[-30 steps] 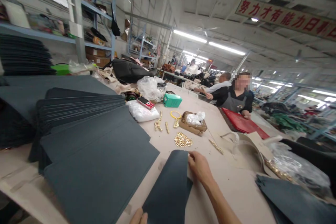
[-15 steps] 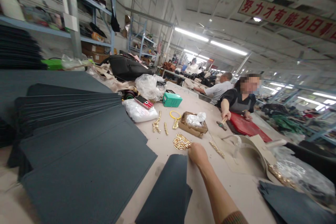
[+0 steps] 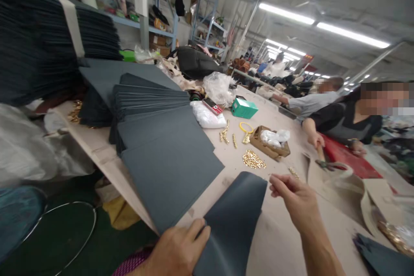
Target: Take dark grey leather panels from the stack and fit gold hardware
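— Hands first: where do mine stand?

— Your left hand (image 3: pixel 176 248) lies flat on the near end of the dark grey panel (image 3: pixel 233 220), at the worktop's (image 3: pixel 281 241) near edge, its grip spread wide and pressing rather than clasping. Your right hand (image 3: pixel 293 196) hovers just beyond the panel's far right corner, fingers pinched narrow; whether they hold a stud, you cannot tell.

— And around it?

— Your heap of gold studs (image 3: pixel 254 159) lies near, further in, beside a cardboard box (image 3: pixel 270 146). Fanned grey sheets (image 3: pixel 161 138) overhang the left edge. Across the worktop, another person's hand (image 3: pixel 315 140) grips a tool by a red sheet (image 3: pixel 351 161).
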### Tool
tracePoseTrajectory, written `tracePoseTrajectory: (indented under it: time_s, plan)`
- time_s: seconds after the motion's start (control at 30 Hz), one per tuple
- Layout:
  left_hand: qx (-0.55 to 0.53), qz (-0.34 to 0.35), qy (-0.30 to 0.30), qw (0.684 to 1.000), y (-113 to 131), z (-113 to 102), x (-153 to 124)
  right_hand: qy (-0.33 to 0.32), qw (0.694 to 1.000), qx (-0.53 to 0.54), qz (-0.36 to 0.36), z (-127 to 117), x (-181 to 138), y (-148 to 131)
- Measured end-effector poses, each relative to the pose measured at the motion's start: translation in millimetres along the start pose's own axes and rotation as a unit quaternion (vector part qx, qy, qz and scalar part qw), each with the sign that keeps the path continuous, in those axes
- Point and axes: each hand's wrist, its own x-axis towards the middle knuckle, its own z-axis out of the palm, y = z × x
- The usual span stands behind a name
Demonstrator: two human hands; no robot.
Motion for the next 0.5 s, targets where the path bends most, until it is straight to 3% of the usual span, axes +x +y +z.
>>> tracePoseTrajectory:
  time_s: [0.1,0.2,0.3,0.5]
  plan:
    - [-0.057,-0.019,-0.044,0.997,4.4,-18.5,-1.4,-0.150,0.981,0.122,-0.007,32.3,-51.8,-28.0]
    - [-0.066,-0.017,-0.047,0.997,6.9,-26.7,-3.1,-0.270,0.958,0.100,-0.005,71.6,-84.2,-41.5]
    - [-0.059,-0.004,-0.020,0.998,5.2,-22.5,-5.8,-0.301,0.951,0.057,-0.031,93.1,-90.0,-46.0]
    - [-0.049,0.026,0.062,0.997,-0.1,-5.4,-11.4,-0.337,0.939,-0.011,-0.067,95.5,-80.7,-61.5]
